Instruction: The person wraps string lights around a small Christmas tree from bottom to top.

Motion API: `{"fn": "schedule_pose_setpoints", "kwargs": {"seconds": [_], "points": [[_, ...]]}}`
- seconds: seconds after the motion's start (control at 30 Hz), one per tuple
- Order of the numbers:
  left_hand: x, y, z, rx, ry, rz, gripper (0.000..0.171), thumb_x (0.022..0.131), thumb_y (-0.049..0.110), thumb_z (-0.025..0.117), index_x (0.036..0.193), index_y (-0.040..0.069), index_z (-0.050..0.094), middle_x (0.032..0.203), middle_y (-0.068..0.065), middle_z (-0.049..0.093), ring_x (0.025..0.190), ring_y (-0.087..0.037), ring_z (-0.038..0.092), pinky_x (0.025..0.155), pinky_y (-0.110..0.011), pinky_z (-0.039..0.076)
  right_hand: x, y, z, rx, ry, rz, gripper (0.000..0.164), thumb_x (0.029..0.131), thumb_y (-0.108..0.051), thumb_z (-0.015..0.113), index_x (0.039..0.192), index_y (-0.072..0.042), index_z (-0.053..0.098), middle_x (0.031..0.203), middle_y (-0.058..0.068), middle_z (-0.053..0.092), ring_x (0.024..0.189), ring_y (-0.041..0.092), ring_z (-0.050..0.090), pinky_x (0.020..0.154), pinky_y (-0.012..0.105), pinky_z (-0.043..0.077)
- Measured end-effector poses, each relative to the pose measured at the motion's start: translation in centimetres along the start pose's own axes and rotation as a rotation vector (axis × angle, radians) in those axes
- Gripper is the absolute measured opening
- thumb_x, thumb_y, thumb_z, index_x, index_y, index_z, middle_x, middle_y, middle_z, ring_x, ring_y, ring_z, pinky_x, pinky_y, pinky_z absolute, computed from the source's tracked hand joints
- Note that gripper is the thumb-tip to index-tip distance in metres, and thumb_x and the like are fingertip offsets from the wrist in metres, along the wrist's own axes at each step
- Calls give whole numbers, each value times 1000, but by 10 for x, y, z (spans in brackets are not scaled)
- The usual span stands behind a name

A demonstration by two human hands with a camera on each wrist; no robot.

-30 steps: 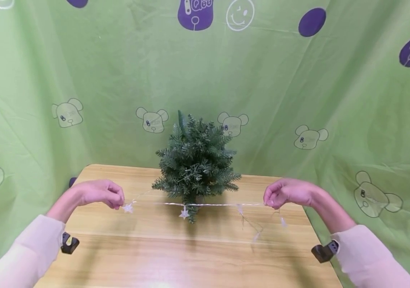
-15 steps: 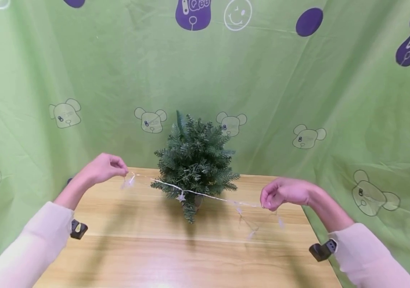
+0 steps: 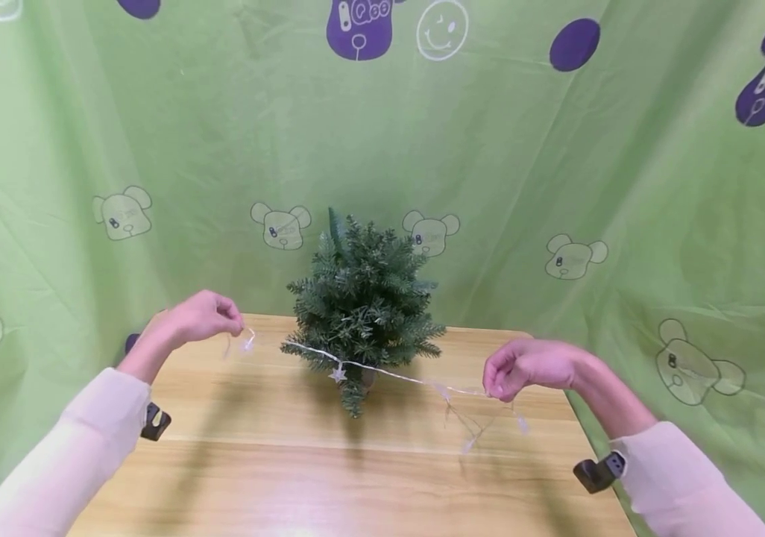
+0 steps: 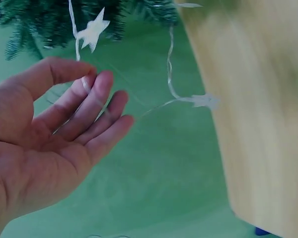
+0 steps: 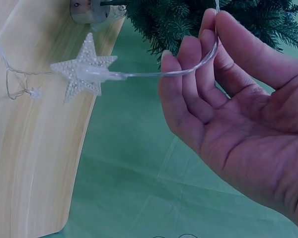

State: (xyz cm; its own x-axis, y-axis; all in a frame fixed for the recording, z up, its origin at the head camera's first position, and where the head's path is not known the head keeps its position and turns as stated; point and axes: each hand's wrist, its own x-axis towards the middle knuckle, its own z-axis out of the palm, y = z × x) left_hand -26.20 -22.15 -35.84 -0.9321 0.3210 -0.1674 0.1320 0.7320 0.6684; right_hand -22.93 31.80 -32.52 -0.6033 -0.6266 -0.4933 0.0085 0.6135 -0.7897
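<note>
A string of star fairy lights [image 3: 382, 371] stretches at a slant across the front of a small artificial Christmas tree [image 3: 365, 298]. My left hand [image 3: 204, 317] pinches the wire between thumb and index finger, left of the tree and higher than the other hand. Right of the tree, my right hand [image 3: 533, 365] pinches the wire the same way. One star [image 3: 338, 374] dangles before the lower branches. In the right wrist view a beaded clear star [image 5: 84, 68] hangs off the wire crossing my fingers. A white star [image 4: 93, 30] shows just beyond my left fingertips.
The tree stands toward the back of a wooden table [image 3: 275, 477], its pale base [image 5: 87, 11] partly seen in the right wrist view. A green patterned curtain [image 3: 221, 112] surrounds the table. Loose wire with small stars [image 3: 468, 445] droops left of my right hand.
My left hand has risen and moved away from me and slightly right, tilting the formerly level string. My right hand has barely moved. Both keep their pinch on the wire.
</note>
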Motion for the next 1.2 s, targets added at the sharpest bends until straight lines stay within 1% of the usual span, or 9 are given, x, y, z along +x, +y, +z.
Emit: {"fn": "schedule_pose_setpoints", "kwargs": {"seconds": [0.07, 0.17, 0.23, 0.37, 0.53, 0.7, 0.87, 1.0, 1.2], "points": [[2, -7, 6, -22, -62, -18, 11, 88, 13, 68, 95, 5, 69, 104, -8, 71, 103, -26, 62, 99, -54, 51, 1, 0, 2, -3, -4, 0, 20, 86, -4, 68, 102, 9, 66, 83, 0, 66, 80, 15, 62, 91, 43, 55], [3, -15, 15, -67, -174, -67, 4, 83, 6, 67, 87, 6, 65, 91, -4, 66, 88, -19, 57, 84, -36, 52, 2, 0, 4, -7, -4, 2, 21, 86, -4, 67, 101, 10, 65, 82, 0, 66, 79, 15, 62, 91, 43, 55], [3, -19, 22, -96, -257, -106, 5, 81, 3, 65, 84, 6, 63, 86, -3, 64, 83, -17, 56, 79, -29, 52, 2, -1, 4, -12, -6, 1, 22, 86, -4, 67, 102, 12, 65, 81, -1, 65, 78, 15, 61, 91, 43, 54], [0, -28, 32, -128, -400, -162, 5, 81, 3, 63, 86, 2, 64, 89, -9, 70, 84, -19, 64, 80, -31, 58, 3, -2, 4, -17, -16, 1, 23, 87, -5, 67, 102, 13, 64, 81, -1, 64, 77, 14, 60, 91, 44, 54], [-3, -36, 43, -157, -478, -220, 1, 83, 5, 63, 83, 5, 63, 90, -15, 74, 82, -21, 71, 79, -35, 62, 3, -2, 3, -17, -13, 5, 21, 87, -6, 67, 101, 10, 65, 81, -1, 64, 78, 15, 61, 92, 45, 53], [-5, -41, 57, -192, -509, -263, 2, 83, 4, 62, 85, 3, 63, 87, -17, 75, 77, -23, 74, 76, -38, 64, 3, -2, 2, -22, -13, 7, 17, 88, -7, 68, 100, 6, 66, 80, -2, 64, 79, 15, 61, 92, 43, 53], [-4, -44, 60, -188, -515, -269, 7, 87, 6, 62, 91, 1, 62, 87, -19, 74, 76, -24, 74, 76, -39, 64, 2, -5, 6, -11, -6, 16, 15, 88, -7, 67, 99, 4, 66, 80, -3, 63, 78, 14, 59, 92, 42, 53], [1, -46, 56, -119, -437, -242, 8, 85, 6, 62, 91, 0, 63, 87, -15, 72, 78, -22, 70, 74, -35, 62, 0, -8, 11, 0, 7, 20, 17, 88, -6, 66, 101, 6, 65, 80, -3, 62, 78, 14, 58, 92, 42, 52], [15, -43, 41, -23, -278, -141, 4, 84, 8, 63, 82, 5, 61, 80, -4, 61, 75, -16, 53, 73, -31, 52, 1, -15, 20, -15, 29, 5, 21, 88, -9, 66, 103, 6, 65, 83, -2, 62, 81, 15, 59, 92, 42, 52]]}}
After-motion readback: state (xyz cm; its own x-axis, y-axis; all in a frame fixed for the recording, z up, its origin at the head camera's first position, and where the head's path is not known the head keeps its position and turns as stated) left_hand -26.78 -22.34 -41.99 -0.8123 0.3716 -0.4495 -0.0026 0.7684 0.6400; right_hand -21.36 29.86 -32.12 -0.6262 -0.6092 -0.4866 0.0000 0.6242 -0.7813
